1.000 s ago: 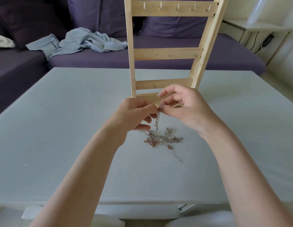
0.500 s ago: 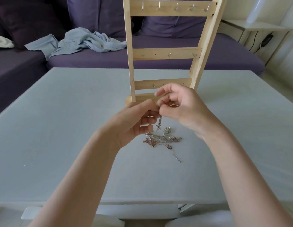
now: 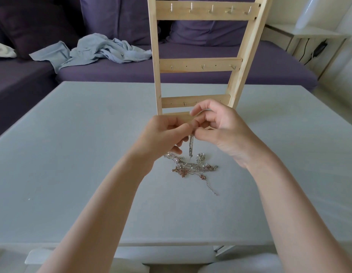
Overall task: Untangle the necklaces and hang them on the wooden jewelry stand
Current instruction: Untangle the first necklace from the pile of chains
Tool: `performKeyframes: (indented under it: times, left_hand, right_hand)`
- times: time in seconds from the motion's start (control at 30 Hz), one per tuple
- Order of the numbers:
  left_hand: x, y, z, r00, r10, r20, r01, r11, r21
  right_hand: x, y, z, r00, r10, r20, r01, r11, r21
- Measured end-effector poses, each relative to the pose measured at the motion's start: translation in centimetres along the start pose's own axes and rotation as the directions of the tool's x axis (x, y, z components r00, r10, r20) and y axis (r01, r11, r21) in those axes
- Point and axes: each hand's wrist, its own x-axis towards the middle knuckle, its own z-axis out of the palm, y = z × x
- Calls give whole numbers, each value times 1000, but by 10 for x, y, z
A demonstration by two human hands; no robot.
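Fingers of my left hand point(image 3: 161, 134) and right hand point(image 3: 216, 127) are pinched together on one chain point(image 3: 190, 144), lifting it so it hangs free of the tangled necklaces point(image 3: 192, 166) lying just below on the worktop point(image 3: 72, 154). Beyond my fingertips stands the wooden jewelry stand point(image 3: 200, 65), its hooks bare.

At frame centre, the left hand point(image 3: 161, 134) and right hand point(image 3: 220, 127) pinch a thin silver chain point(image 3: 191, 146) above the tangled pile of silver and rose-gold necklaces point(image 3: 192, 167). The pile lies on the pale grey table point(image 3: 72, 154). Just behind stands the ladder-shaped light wooden jewelry stand point(image 3: 200, 65).
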Motion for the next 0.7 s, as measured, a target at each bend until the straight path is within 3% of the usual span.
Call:
performKeyframes:
  times: [0.1, 0.2, 0.43, 0.7]
  left_hand:
    - [3, -3, 0, 992, 115, -59, -103, 979, 174]
    - [2, -3, -1, 986, 146, -82, -122, 963, 241]
    - [-1, 1, -4, 996, 70, -54, -73, 996, -56]
    - [1, -1, 1, 993, 104, -63, -108, 993, -49]
  right_hand:
    - [-1, 1, 1, 1000, 11, 8, -11, 996, -93]
    - [-1, 2, 1, 1000, 24, 3, -23, 991, -133]
    - [1, 0, -2, 998, -30, -60, 32, 999, 31]
    - [1, 0, -4, 998, -12, -65, 17, 996, 82]
